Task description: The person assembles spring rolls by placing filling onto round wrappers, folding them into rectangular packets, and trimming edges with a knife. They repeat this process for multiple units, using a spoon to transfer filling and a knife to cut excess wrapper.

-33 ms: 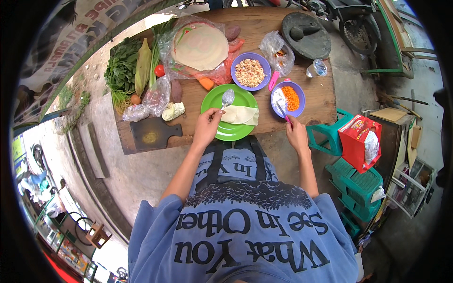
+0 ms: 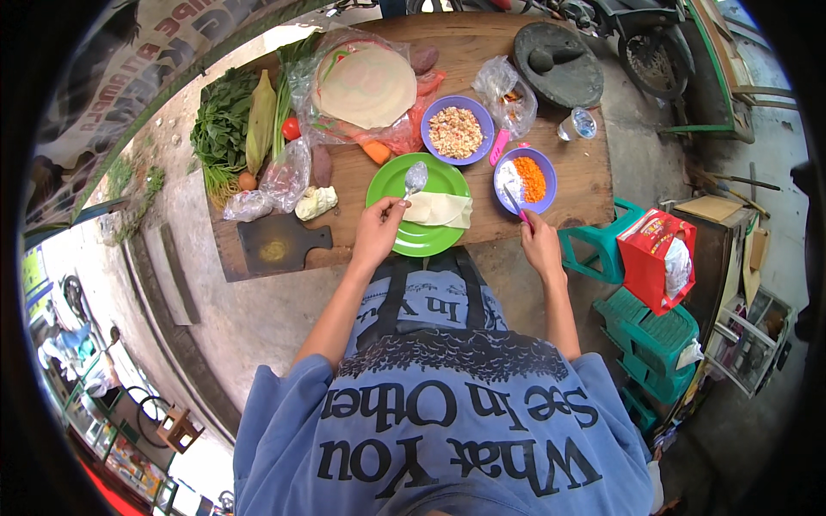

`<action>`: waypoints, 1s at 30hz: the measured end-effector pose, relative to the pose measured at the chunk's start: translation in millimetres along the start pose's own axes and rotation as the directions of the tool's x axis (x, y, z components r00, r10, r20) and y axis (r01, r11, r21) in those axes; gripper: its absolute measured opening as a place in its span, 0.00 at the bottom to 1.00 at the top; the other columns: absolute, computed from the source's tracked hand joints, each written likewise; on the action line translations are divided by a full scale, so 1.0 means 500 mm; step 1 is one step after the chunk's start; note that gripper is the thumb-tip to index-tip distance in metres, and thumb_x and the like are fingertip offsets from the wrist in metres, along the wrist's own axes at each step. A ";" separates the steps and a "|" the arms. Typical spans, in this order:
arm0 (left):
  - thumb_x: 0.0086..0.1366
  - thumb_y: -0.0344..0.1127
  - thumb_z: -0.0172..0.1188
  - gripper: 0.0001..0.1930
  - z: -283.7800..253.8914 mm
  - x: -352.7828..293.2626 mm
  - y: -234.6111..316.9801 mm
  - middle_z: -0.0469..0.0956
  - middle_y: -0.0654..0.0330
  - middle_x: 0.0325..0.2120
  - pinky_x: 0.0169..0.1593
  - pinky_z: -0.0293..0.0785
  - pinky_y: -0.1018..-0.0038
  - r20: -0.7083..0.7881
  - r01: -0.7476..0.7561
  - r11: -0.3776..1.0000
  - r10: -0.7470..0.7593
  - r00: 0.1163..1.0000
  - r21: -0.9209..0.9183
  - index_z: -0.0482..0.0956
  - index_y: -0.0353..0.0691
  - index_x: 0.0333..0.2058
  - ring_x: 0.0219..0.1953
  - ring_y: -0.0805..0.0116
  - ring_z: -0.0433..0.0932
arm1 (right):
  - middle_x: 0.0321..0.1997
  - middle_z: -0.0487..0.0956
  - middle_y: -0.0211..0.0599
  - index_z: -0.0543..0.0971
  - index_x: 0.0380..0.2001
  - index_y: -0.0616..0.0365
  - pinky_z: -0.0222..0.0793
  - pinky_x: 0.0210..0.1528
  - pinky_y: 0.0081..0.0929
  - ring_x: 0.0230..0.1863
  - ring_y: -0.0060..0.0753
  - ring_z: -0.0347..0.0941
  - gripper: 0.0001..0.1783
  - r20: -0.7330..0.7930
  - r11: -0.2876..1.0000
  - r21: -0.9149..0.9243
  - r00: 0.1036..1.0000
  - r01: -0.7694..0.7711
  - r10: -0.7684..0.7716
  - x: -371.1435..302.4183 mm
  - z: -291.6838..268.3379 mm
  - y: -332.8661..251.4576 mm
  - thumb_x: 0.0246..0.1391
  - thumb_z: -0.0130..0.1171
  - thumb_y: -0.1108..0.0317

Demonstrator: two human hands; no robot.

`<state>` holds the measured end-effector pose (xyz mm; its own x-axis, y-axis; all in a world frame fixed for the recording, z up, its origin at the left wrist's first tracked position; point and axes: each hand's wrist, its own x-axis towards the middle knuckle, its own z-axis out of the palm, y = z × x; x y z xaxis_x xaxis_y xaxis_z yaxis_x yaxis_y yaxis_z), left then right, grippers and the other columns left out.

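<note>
Over the green plate [image 2: 385, 187] my left hand [image 2: 379, 229] is closed on a spoon [image 2: 416, 178], its bowl raised toward the far side. On that plate lies a folded pale wrapper [image 2: 440, 210], just right of my left fingers. My right hand [image 2: 541, 243] grips a pink-handled knife [image 2: 515, 203], whose blade reaches into a small purple bowl [image 2: 551, 203]. Inside this bowl, white powder or paste [image 2: 509, 179] sits beside diced carrot [image 2: 531, 179]. A larger purple bowl [image 2: 485, 149] of chopped filling [image 2: 455, 133] stands behind the plate.
Flat round wrappers [image 2: 367, 88] in plastic lie at the back. Leafy greens [image 2: 222, 129], corn [image 2: 261, 125] and a dark cutting board [image 2: 267, 245] are at left. A stone mortar [image 2: 576, 76], bagged food [image 2: 508, 93] and a clear cup [image 2: 578, 125] stand at right. Green stools [image 2: 650, 331] flank the table.
</note>
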<state>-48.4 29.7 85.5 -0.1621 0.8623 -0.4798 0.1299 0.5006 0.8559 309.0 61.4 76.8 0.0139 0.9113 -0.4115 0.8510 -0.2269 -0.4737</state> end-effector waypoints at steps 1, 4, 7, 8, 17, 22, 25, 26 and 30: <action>0.77 0.39 0.61 0.14 0.000 0.000 0.001 0.73 0.71 0.24 0.33 0.62 0.78 -0.003 0.006 1.000 -0.006 1.000 -0.012 0.88 0.33 0.44 0.28 0.82 0.66 | 0.45 0.86 0.59 0.84 0.57 0.50 0.77 0.52 0.56 0.50 0.64 0.83 0.19 0.004 1.000 0.001 1.000 -0.012 0.012 -0.002 -0.005 0.000 0.66 0.58 0.61; 0.77 0.38 0.61 0.14 -0.003 -0.001 0.005 0.74 0.71 0.24 0.33 0.63 0.78 -0.010 0.005 0.999 -0.005 1.000 -0.031 0.88 0.32 0.43 0.28 0.81 0.66 | 0.44 0.86 0.58 0.85 0.57 0.47 0.78 0.51 0.55 0.49 0.65 0.83 0.20 -0.002 0.997 -0.057 0.999 -0.048 0.048 -0.003 -0.021 -0.001 0.65 0.58 0.59; 0.77 0.38 0.61 0.14 -0.002 0.000 0.009 0.73 0.71 0.24 0.33 0.63 0.78 0.000 0.004 0.999 -0.004 1.000 -0.038 0.88 0.32 0.43 0.28 0.82 0.66 | 0.43 0.86 0.57 0.86 0.56 0.46 0.78 0.51 0.55 0.48 0.64 0.83 0.20 -0.048 0.994 -0.099 0.998 -0.048 0.044 0.006 -0.026 -0.006 0.65 0.58 0.58; 0.77 0.38 0.61 0.14 -0.003 0.000 0.009 0.73 0.72 0.25 0.32 0.62 0.78 0.003 0.007 0.999 -0.007 1.000 -0.038 0.88 0.32 0.44 0.28 0.82 0.65 | 0.43 0.86 0.57 0.86 0.56 0.45 0.78 0.51 0.55 0.48 0.64 0.83 0.20 -0.054 0.995 -0.093 0.998 -0.045 0.040 0.009 -0.022 -0.010 0.65 0.58 0.58; 0.78 0.38 0.60 0.14 -0.018 -0.001 0.003 0.72 0.73 0.24 0.32 0.61 0.78 -0.016 -0.023 0.998 0.022 1.000 -0.061 0.88 0.32 0.43 0.28 0.83 0.64 | 0.44 0.86 0.57 0.87 0.54 0.45 0.78 0.52 0.56 0.49 0.63 0.83 0.19 -0.077 0.989 -0.126 0.995 -0.073 0.063 0.001 -0.024 -0.016 0.63 0.58 0.59; 0.78 0.38 0.60 0.14 -0.019 0.004 -0.004 0.72 0.72 0.24 0.32 0.61 0.78 0.000 -0.006 0.999 0.006 1.000 -0.038 0.88 0.31 0.44 0.28 0.83 0.65 | 0.44 0.87 0.57 0.87 0.55 0.45 0.79 0.51 0.55 0.48 0.63 0.84 0.20 -0.040 0.983 -0.170 0.997 -0.065 0.059 -0.006 -0.030 -0.019 0.63 0.58 0.59; 0.78 0.38 0.60 0.14 -0.018 0.006 -0.003 0.73 0.72 0.24 0.32 0.61 0.78 0.004 0.003 0.999 -0.002 1.000 -0.050 0.88 0.31 0.44 0.28 0.83 0.65 | 0.43 0.87 0.57 0.87 0.55 0.45 0.79 0.51 0.54 0.48 0.63 0.84 0.20 -0.036 0.982 -0.176 0.998 -0.062 0.056 -0.006 -0.034 -0.020 0.62 0.59 0.59; 0.78 0.38 0.60 0.14 -0.017 0.007 -0.001 0.73 0.72 0.24 0.32 0.61 0.78 0.003 0.004 0.999 -0.004 1.000 -0.053 0.88 0.31 0.44 0.28 0.83 0.65 | 0.43 0.87 0.57 0.87 0.55 0.45 0.79 0.51 0.54 0.48 0.63 0.84 0.20 -0.020 0.987 -0.160 0.999 -0.033 0.030 -0.005 -0.036 -0.020 0.62 0.59 0.59; 0.78 0.38 0.60 0.14 -0.018 0.012 0.007 0.74 0.72 0.24 0.32 0.61 0.78 0.005 -0.026 0.998 0.026 1.000 -0.057 0.88 0.32 0.44 0.28 0.83 0.66 | 0.43 0.87 0.57 0.87 0.56 0.46 0.79 0.52 0.53 0.48 0.62 0.84 0.21 -0.056 0.973 -0.214 0.996 -0.082 0.072 -0.003 -0.049 -0.012 0.62 0.59 0.59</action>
<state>-57.6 35.9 87.2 -0.1535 0.8755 -0.4582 0.0784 0.4731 0.8775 316.8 69.7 99.5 0.1042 0.9103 -0.4006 0.9395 -0.2222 -0.2606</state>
